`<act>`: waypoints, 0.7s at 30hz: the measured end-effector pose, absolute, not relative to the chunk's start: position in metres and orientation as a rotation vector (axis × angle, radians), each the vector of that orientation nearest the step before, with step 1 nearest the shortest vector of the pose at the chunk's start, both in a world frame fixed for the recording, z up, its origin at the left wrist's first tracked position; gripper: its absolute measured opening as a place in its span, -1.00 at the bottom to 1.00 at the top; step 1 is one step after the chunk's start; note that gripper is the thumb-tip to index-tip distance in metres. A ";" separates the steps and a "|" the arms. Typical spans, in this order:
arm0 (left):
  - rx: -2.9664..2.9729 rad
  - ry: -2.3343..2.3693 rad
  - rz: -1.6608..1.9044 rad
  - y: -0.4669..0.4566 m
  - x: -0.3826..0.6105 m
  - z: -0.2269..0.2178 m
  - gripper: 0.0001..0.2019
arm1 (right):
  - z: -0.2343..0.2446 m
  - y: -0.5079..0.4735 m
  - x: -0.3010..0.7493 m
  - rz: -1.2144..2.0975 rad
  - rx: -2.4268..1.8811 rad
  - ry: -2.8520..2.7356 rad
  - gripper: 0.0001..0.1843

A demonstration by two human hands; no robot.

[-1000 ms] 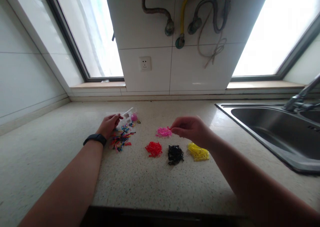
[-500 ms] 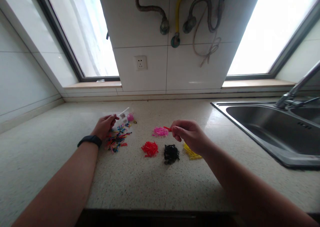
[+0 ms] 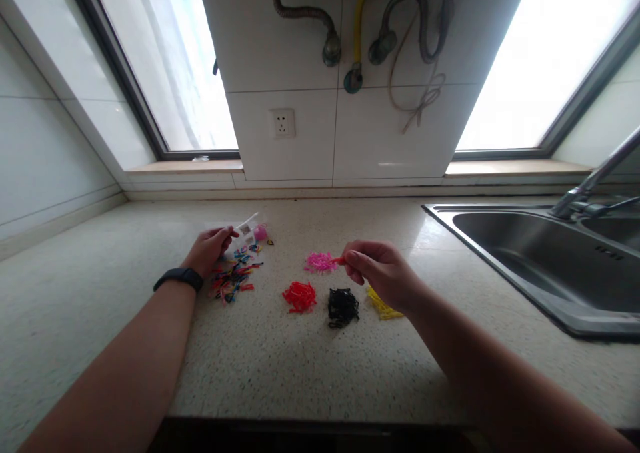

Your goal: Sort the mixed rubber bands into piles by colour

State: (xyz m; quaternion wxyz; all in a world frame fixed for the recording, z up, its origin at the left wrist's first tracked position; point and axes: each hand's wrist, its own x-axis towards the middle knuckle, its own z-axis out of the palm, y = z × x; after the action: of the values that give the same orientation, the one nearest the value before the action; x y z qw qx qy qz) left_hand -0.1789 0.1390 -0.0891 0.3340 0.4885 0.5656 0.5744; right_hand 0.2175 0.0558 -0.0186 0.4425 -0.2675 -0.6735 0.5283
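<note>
My right hand [image 3: 373, 266] pinches a small red rubber band [image 3: 339, 261] between thumb and forefinger, just right of a pile of pink bands [image 3: 321, 262]. Below the hand lie a red pile [image 3: 300, 297], a black pile [image 3: 343, 308] and a yellow pile [image 3: 383, 304], the last partly covered by the wrist. My left hand [image 3: 213, 248], with a dark band on its wrist, has its fingers closed at the edge of a clear plastic package [image 3: 246, 230]. Mixed-colour bands [image 3: 235, 276] are scattered beside it.
A pink ball-like item [image 3: 261, 232] sits by the clear package. To the right a steel sink [image 3: 540, 253] with a faucet [image 3: 580, 196] is set into the speckled counter [image 3: 280, 366]. Hoses [image 3: 357, 26] and a socket [image 3: 283, 123] are on the tiled wall behind.
The red band in my right hand now hangs slightly lower. Both hands stay in nearly the same place, and the piles look unchanged.
</note>
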 end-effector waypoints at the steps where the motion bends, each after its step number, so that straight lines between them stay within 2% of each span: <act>1: 1.281 1.479 1.494 0.138 -0.178 -0.088 -0.62 | -0.018 0.056 0.218 1.309 -0.661 -1.668 -0.64; 15: 1.296 1.476 1.492 0.137 -0.178 -0.089 -0.60 | -0.014 0.054 0.217 1.208 -0.694 -1.728 -0.65; 18: 1.312 1.463 1.490 0.136 -0.177 -0.088 -0.60 | -0.016 0.051 0.214 1.026 -0.758 -1.896 -0.69; 21: 1.312 1.457 1.500 0.135 -0.175 -0.086 -0.60 | -0.022 0.048 0.208 0.662 -0.746 -2.207 -0.76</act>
State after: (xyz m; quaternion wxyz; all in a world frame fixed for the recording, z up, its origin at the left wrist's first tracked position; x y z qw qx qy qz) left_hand -0.1749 0.1352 -0.0864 0.3301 0.5017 0.5572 0.5734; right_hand 0.2076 0.0476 -0.0218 0.3521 -0.2884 -0.8529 0.2557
